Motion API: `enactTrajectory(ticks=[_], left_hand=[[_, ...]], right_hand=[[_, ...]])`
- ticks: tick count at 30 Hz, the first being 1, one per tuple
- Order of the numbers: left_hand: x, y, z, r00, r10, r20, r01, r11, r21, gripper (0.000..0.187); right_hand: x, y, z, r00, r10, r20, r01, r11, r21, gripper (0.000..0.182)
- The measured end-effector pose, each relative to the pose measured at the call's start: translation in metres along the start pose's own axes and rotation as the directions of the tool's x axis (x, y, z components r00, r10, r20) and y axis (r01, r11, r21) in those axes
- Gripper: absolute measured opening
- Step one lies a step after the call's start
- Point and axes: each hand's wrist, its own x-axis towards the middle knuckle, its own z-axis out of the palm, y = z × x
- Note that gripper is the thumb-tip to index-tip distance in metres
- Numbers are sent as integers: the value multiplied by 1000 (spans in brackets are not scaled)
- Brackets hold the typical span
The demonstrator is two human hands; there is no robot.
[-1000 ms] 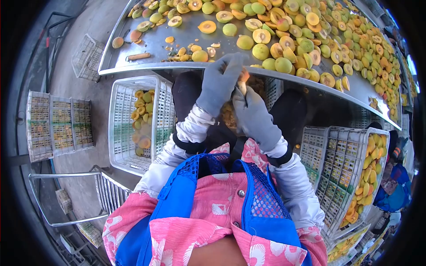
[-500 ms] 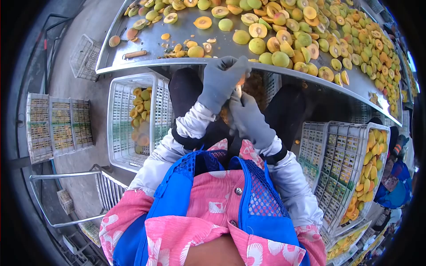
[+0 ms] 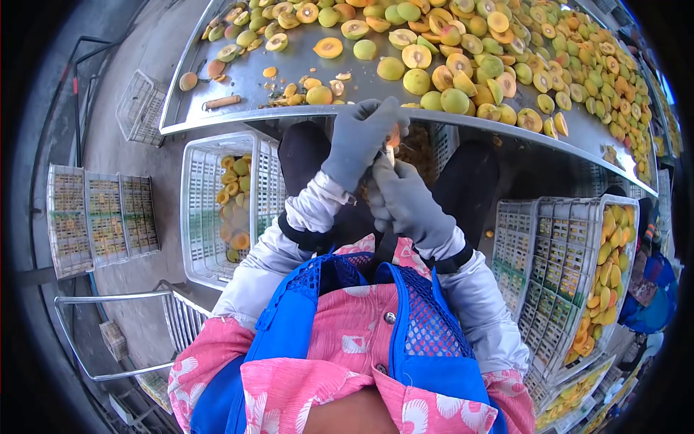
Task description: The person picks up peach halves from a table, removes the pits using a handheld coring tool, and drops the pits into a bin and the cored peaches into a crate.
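Note:
My left hand [image 3: 363,139], in a grey glove, is closed around a peach piece [image 3: 393,135]; only a sliver of its orange surface shows between the fingers. Just below it, my right hand [image 3: 410,204], gloved the same way, grips a small tool [image 3: 390,155]. A short pale part of that tool sticks up against the fruit, while its handle is hidden in the fist. Both hands meet over my lap at the near edge of the metal table [image 3: 289,111]. Halved peaches [image 3: 416,56] lie on the table beyond them, several with the stone showing.
A wooden-looking handle [image 3: 222,103] lies at the table's left. By my left leg stands a white crate [image 3: 217,210] with peach halves inside. Full crates [image 3: 560,267] stand at my right, and more crates [image 3: 101,217] at far left. Another person [image 3: 650,289] is at far right.
The view has shifted slightly, so table and crates appear a little lower. My hands stay together on the peach piece, with only slight finger movement.

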Motion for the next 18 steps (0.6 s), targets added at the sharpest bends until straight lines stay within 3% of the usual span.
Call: enactTrajectory(ticks=[2,3,5,6,8,9,11,12,14,15,17,18], left_hand=[[4,1,-1,994,-91,53,82,985,151,33],[3,0,3,994,-94,56,84,985,152,33],[-3,2,9,995,98,-21,-91,968,232,34],[-3,3,9,995,101,-11,-96,967,237,34],[-3,5,7,995,94,15,-95,983,160,34],[3,10,6,995,99,28,-102,981,164,34],[3,16,6,984,-160,76,160,987,3,33],[5,15,9,983,-160,87,160,987,8,33],[5,12,11,999,-43,30,37,983,181,32],[5,11,10,998,-44,41,35,981,190,32],[5,7,10,982,44,183,-69,989,134,31],[5,6,11,982,40,186,-66,989,133,31]], right_hand=[[-4,1,16,955,-173,-240,117,966,-232,30],[-7,-1,16,954,-173,-243,117,966,-228,30],[-10,-3,14,985,-87,-148,78,995,-64,29],[-8,-4,8,984,-96,-148,88,994,-58,29],[-6,-6,-3,995,11,100,-20,996,90,24],[-3,-7,-1,995,-3,99,-7,995,95,24],[-7,-5,16,956,-203,-213,154,962,-223,19],[-8,-7,15,953,-210,-218,162,962,-218,19],[-11,-8,13,975,-164,-148,145,981,-129,24],[-12,-10,9,974,-171,-149,154,981,-119,24],[-15,-14,-3,990,-2,143,-19,989,148,30],[-18,-14,-5,990,-2,139,-19,988,152,30]])
